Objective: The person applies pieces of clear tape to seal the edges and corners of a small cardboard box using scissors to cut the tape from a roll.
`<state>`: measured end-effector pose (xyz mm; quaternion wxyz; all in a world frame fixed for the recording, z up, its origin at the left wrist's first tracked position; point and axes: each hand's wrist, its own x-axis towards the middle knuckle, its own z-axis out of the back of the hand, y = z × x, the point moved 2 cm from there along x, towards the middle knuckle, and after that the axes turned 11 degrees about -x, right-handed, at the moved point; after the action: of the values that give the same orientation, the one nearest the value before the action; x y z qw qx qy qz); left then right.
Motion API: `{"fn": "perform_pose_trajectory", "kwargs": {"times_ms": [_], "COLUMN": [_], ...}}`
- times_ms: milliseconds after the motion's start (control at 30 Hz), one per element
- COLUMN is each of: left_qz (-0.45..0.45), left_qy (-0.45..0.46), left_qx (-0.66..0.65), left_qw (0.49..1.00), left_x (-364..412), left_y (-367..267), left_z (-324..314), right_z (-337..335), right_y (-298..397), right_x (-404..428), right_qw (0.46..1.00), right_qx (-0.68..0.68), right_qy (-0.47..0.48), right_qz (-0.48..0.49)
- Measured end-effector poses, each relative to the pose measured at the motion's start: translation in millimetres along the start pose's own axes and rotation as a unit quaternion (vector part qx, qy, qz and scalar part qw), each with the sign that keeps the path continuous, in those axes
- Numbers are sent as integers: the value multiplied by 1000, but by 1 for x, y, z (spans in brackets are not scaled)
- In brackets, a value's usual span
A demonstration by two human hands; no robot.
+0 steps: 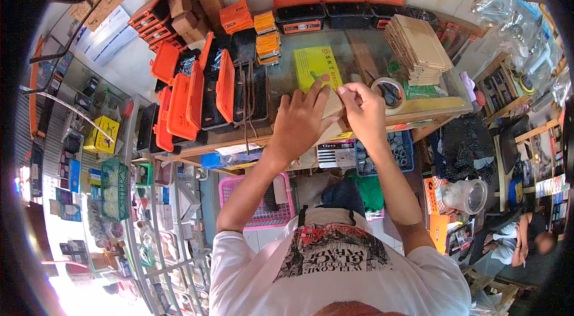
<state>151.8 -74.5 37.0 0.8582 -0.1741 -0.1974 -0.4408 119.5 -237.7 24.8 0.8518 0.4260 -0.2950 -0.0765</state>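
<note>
My left hand lies over a piece of brown cardboard at the front of the glass-topped counter, fingers spread and thumb along its near side. From the right, my right hand pinches at the cardboard's upper corner with thumb and fingertips; anything small inside that pinch is hidden. Just beyond both hands lies a yellow box printed with writing, its near end partly covered by my left fingers. Close to my right hand, a roll of tape lies flat with scissors inside its ring.
Black toolboxes with raised orange lids crowd the counter's left; more stand along the back. A stack of flat cardboard is at right. Below are a pink basket and a blue crate of grey fittings. A person sits at far right.
</note>
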Motion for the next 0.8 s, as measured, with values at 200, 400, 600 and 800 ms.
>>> {"fn": "perform_pose_trajectory", "kwargs": {"times_ms": [200, 400, 600, 800], "left_qz": [-7, -10, -2, -12], "left_qy": [-12, 18, 10, -22], "left_qx": [4, -20, -30, -26], "left_qw": [1000, 1000, 999, 999], "left_x": [1, 3, 3, 3], "left_y": [3, 3, 2, 4], "left_z": [-7, -5, -5, -7], "right_z": [-6, -6, -7, -7], "right_y": [-5, 0, 3, 13], "right_x": [-3, -6, -11, -12], "right_qw": [1000, 998, 1000, 968], "right_qx": [5, 30, -1, -187], "right_qy": [3, 5, -9, -61], "right_qz": [-19, -51, -2, 154]}}
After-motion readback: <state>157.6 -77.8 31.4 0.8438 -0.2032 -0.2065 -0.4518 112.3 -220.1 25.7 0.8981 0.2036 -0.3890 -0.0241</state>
